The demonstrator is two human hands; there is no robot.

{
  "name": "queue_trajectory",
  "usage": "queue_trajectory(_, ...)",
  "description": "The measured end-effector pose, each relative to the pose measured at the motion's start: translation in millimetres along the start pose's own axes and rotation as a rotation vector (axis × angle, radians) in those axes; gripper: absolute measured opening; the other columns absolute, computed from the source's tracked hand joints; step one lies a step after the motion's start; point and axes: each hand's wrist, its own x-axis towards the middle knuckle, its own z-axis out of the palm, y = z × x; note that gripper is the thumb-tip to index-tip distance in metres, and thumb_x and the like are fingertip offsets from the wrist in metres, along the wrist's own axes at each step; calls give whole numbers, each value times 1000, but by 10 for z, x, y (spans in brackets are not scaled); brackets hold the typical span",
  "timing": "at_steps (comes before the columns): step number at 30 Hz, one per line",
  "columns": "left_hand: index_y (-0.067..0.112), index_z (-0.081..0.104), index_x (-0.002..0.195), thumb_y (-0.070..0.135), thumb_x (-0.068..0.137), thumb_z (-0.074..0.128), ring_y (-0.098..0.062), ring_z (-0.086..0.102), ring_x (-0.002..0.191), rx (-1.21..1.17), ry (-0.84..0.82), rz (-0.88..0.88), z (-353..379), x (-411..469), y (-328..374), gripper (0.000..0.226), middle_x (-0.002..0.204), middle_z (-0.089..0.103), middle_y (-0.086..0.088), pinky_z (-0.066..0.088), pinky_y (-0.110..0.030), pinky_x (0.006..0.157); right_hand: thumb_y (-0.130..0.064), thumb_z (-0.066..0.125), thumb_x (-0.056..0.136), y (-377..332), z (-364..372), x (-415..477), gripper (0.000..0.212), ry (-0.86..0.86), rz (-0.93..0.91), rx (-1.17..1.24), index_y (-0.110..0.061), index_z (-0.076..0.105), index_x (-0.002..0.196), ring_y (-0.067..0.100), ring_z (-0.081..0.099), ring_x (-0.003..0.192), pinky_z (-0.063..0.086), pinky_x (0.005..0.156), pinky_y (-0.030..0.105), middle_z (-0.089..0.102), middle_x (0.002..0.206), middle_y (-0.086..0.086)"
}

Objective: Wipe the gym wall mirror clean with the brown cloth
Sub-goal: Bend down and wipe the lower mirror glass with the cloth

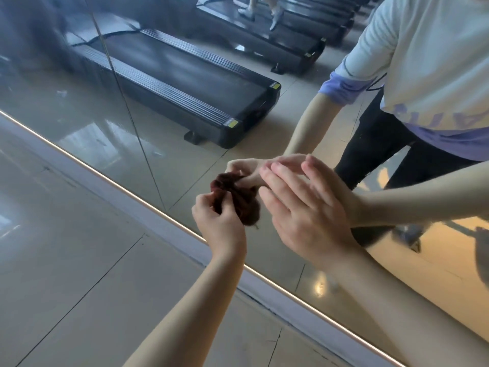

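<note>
The left hand [219, 223] pinches the brown cloth [239, 201] with curled fingers. The right hand [304, 215] is open with straight fingers, just right of the cloth. The cloth is bunched up between the hands, close to the mirror [79, 107], low near its bottom edge. A treadmill [185, 83] shows in the glass.

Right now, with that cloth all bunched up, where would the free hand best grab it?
Probably the cloth's rounded right bulge, coming from the right. The left hand pinches its lower left edge, so that side is taken. The open right hand sits beside the free side, and the mirror close behind rules out reaching from the back.
</note>
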Motion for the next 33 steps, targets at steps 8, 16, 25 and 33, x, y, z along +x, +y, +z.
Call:
queue_trajectory(8,24,51,82,13,98,59,-22,60,88,-23,-38,-12,-59,100,-38,22,110,58,-25,51,-35,80,-14,50,99,34,113,-43,26,14,-136,-180,-9,67,119,21,54,129,26,117,43,60,137,8)
queue_trajectory(16,30,49,82,17,100,56,-20,62,96,10,60,14,-107,422,129,24,108,60,-12,53,-33,90,-19,59,97,38,142,-74,27,-1,-151,-217,-9,65,122,23,47,131,26,116,43,60,137,8)
queue_trajectory(25,29,48,81,17,99,58,-9,56,89,9,32,95,-129,423,211,24,108,56,-12,49,-25,86,-19,56,98,20,137,-66,27,-10,-173,-260,-10,63,122,23,46,132,25,115,43,58,138,8)
queue_trajectory(33,31,51,83,17,98,60,-19,59,95,12,2,135,-113,215,350,23,108,56,-10,51,-32,88,-18,51,99,39,116,-60,29,-15,-193,-233,-7,63,123,23,51,128,32,113,41,60,136,9)
